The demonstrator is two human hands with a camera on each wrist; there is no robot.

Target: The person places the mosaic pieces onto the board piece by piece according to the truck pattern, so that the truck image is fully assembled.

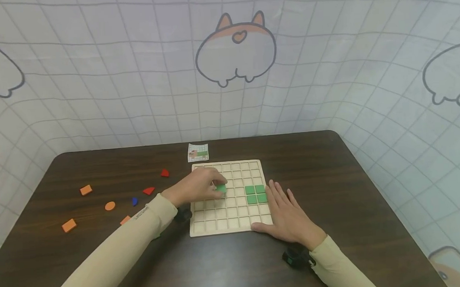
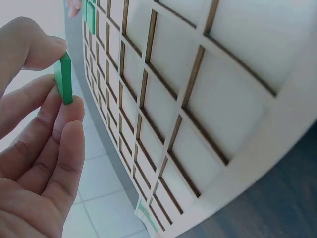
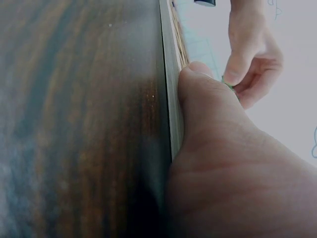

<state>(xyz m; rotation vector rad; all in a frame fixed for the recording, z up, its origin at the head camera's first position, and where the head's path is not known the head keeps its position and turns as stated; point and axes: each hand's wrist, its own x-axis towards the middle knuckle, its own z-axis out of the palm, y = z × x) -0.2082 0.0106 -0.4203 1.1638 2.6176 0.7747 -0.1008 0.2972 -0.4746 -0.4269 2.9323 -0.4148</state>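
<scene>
My left hand [image 1: 202,185] pinches a green square tile [image 2: 64,79] between thumb and fingertips, held over the left-middle part of a pale wooden grid board [image 1: 218,225]. In the left wrist view the tile stands on edge, above the board's cells. My right hand [image 1: 288,218] lies with fingers extended along the board's right edge, its thumb at the front right corner. Several green tiles [image 1: 256,194] sit in neighbouring cells near the right edge, forming a two-by-two block beside the right fingertips.
Behind the board lies a small printed card [image 1: 198,152]. Left of it are red pieces [image 1: 149,191], a blue piece [image 1: 134,201], an orange disc [image 1: 110,205] and orange blocks [image 1: 68,225] on the dark wooden table [image 1: 333,172]. The left forearm partly covers one orange piece [image 1: 125,220].
</scene>
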